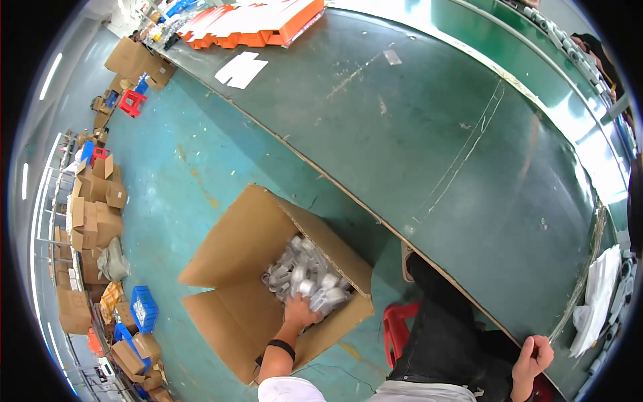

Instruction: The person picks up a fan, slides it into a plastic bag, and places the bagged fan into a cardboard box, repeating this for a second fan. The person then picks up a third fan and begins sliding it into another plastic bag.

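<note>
My left hand (300,313) is down inside an open cardboard box (231,238) on the floor, a black band around the wrist. It touches a heap of small white and greyish parts (298,273) that look wrapped in clear plastic. Its fingertips are lost among the wrapped parts, so I cannot tell whether they grip one. At the near right, by the edge of the dark green table (415,134), my right hand (534,358) is closed with the fingers curled in and the thumb up. Nothing shows in it.
Orange bins (248,27) and white paper sheets (241,70) lie on the table's far end. White bags (596,298) rest along its right side. A red stool (398,328) stands beside my legs. Cartons (97,214) and a blue crate (144,309) line the left.
</note>
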